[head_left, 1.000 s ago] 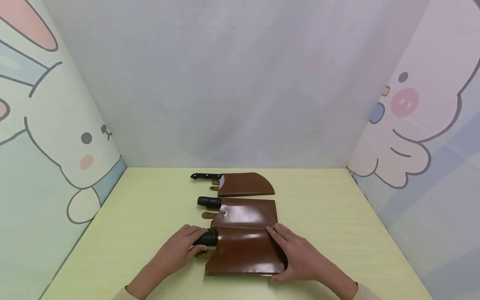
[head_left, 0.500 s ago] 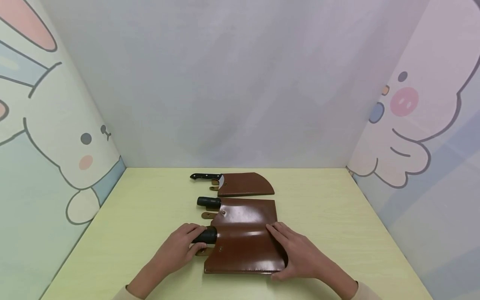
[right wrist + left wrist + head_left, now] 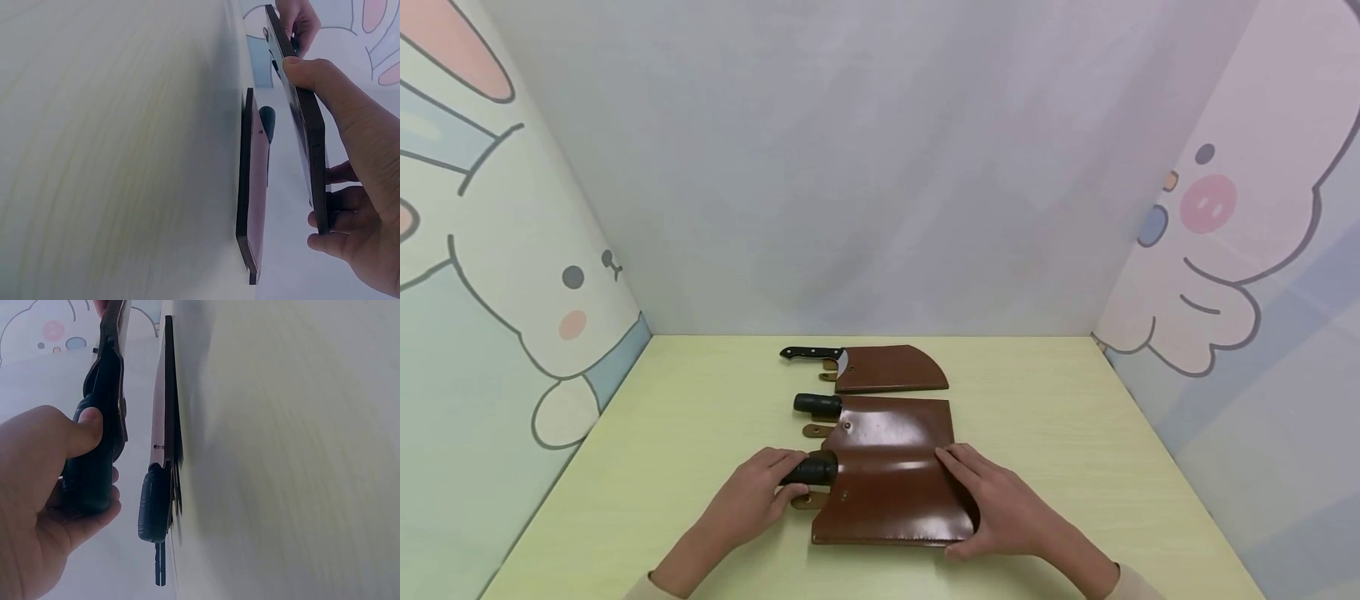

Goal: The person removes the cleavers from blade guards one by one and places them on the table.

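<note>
Both hands hold a sheathed cleaver above the tabletop. My left hand (image 3: 748,500) grips its black handle (image 3: 816,469), thumb on one side and fingers wrapped beneath in the left wrist view. At the other end, my right hand (image 3: 1007,510) grips the brown leather sheath (image 3: 895,504), with the thumb (image 3: 300,72) on one edge and fingers at the other. The blade is hidden inside the sheath. A loose strap with a snap (image 3: 810,501) sticks out below the handle. In the head view this sheath overlaps the near edge of a second sheathed cleaver (image 3: 895,423).
The second cleaver lies flat on the pale yellow table (image 3: 700,400), its black handle (image 3: 817,405) pointing left. Farther back lies a sheathed knife (image 3: 891,368) with a riveted black handle (image 3: 812,353). Cartoon-printed panels (image 3: 1247,275) rise on both sides, a plain grey wall (image 3: 880,167) behind.
The held cleaver has shifted slightly up in the head view, then a touch to the right. Both hands keep their hold. The other two sheathed blades stay put.
</note>
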Demonstrator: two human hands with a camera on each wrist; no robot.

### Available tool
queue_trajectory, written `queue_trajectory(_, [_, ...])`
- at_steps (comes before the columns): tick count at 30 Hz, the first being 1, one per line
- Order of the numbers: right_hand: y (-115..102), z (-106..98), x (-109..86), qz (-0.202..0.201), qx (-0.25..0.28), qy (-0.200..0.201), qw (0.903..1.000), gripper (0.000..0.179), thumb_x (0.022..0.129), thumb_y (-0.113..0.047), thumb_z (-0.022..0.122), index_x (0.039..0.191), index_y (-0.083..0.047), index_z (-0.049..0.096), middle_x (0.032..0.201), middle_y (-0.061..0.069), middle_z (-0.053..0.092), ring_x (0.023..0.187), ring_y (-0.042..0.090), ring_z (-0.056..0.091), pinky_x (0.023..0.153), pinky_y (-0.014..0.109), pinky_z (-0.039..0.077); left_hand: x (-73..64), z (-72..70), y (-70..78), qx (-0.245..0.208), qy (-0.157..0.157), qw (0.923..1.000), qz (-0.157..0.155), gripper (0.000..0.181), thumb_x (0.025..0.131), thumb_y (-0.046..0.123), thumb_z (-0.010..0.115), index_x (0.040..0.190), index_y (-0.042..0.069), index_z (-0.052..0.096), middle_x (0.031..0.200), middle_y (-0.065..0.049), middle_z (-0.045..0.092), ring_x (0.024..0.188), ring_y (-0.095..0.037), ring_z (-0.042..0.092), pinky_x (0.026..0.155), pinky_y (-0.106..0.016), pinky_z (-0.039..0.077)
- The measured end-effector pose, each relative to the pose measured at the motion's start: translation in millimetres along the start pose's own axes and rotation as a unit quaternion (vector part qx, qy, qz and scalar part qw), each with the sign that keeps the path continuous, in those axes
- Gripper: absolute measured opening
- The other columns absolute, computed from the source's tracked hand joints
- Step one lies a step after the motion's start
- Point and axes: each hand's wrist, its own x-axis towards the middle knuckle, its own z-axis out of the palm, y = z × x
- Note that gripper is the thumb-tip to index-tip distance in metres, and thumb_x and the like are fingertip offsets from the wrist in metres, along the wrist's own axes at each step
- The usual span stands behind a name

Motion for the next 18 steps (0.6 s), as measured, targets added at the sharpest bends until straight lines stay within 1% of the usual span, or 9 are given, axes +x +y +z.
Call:
queue_trajectory(6, [0.9,-0.9,-0.7,0.001,0.005,0.002,1.0,0.118,0.065,-0.071,0.085,0.157,-0.011,0.041,0.155,0.009,0.045,0.139,0.032,0.051,0.094,0.048,0.056,0.6,-1.0,0.1,-0.006,-0.004,1.0,-0.002,0.042,0.087,0.029,0.083,0.12,0.006,0.072,0.112,-0.004,0.072,0.101,-0.021,0.068,0.083,-0.039,0.059])
queue_trajectory(13, [2.5,0.2,-0.7,0.013,0.018,-0.01,0.9997,0.118,0.065,-0.07,0.086,0.158,-0.014,0.039,0.156,0.011,0.045,0.139,0.03,0.051,0.095,0.049,0.056,2.1,-3.0,1.7,-0.016,-0.002,0.9998,-0.008,0.042,0.085,0.026,0.084,0.12,0.005,0.072,0.111,-0.005,0.072,0.1,-0.022,0.069,0.082,-0.039,0.06])
queue_trajectory(18, [3.8,1.1,-0.3,0.003,0.015,-0.002,0.9999,0.118,0.065,-0.068,0.087,0.157,-0.012,0.04,0.155,0.011,0.045,0.138,0.03,0.051,0.095,0.048,0.056,1.7,-3.1,1.1,-0.025,0.0,0.9996,-0.01,0.042,0.085,0.026,0.084,0.12,0.005,0.072,0.112,-0.005,0.073,0.1,-0.022,0.069,0.082,-0.039,0.06])
